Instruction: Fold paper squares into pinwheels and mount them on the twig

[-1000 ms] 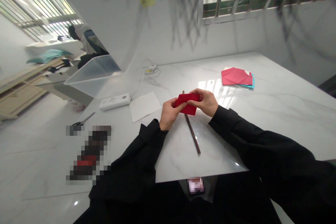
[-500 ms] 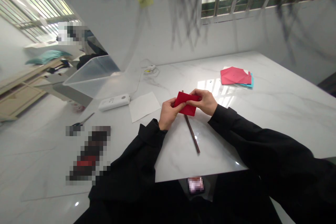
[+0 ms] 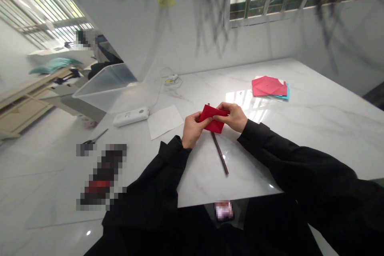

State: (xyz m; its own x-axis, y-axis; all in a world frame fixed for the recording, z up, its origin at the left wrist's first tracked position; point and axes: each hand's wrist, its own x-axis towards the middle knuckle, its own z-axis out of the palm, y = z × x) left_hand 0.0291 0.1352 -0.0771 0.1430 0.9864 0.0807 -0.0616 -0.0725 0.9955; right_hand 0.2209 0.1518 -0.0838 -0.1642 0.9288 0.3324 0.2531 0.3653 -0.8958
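Observation:
Both hands pinch a piece of folded red paper (image 3: pixel 216 125) above the table. My left hand (image 3: pixel 193 129) grips its left edge, thumb lying across the front. My right hand (image 3: pixel 233 116) holds the upper right side, its thumb meeting the left thumb near the middle. The fingers behind the paper are partly hidden. Beneath the paper a thin dark brown stick (image 3: pixel 221 154) lies on the white marbled table (image 3: pixel 204 184), its far tip showing just above the paper's top edge.
A white sheet (image 3: pixel 165 122) and a white power strip or box (image 3: pixel 131 117) lie to the left, near a clear plastic bin (image 3: pixel 105 88). Scissors (image 3: pixel 99 136) and a blurred-out dark item (image 3: pixel 103 176) are further left. Pink and blue papers (image 3: pixel 269 87) are stacked at the back right.
Almost nothing differs. The red paper's lower right corner has shifted very slightly; both hands keep their pinch in the same place.

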